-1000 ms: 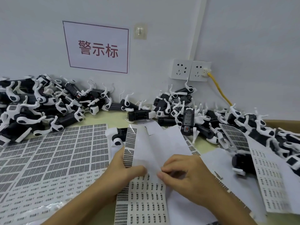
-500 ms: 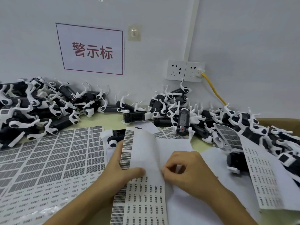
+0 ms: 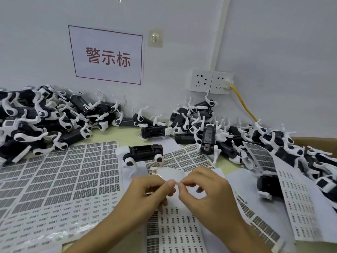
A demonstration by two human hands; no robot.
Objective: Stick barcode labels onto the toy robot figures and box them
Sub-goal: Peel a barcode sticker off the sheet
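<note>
Pinching a curled label sheet between them, the left hand and right hand meet fingertip to fingertip; a toy robot figure lies at twelve o'clock, just beyond the sheet.

Both hands meet over the label sheet that lies nearest the person. The left hand pinches the sheet's curled-over top edge between thumb and fingers, and the right hand pinches at the same spot, fingertips touching the left thumb. Just beyond that sheet a black-and-white toy robot figure lies on its back on the surface. Left of the sheet spreads a large barcode sheet; further behind, heaps of figures line the wall under the red-lettered sign.
</note>
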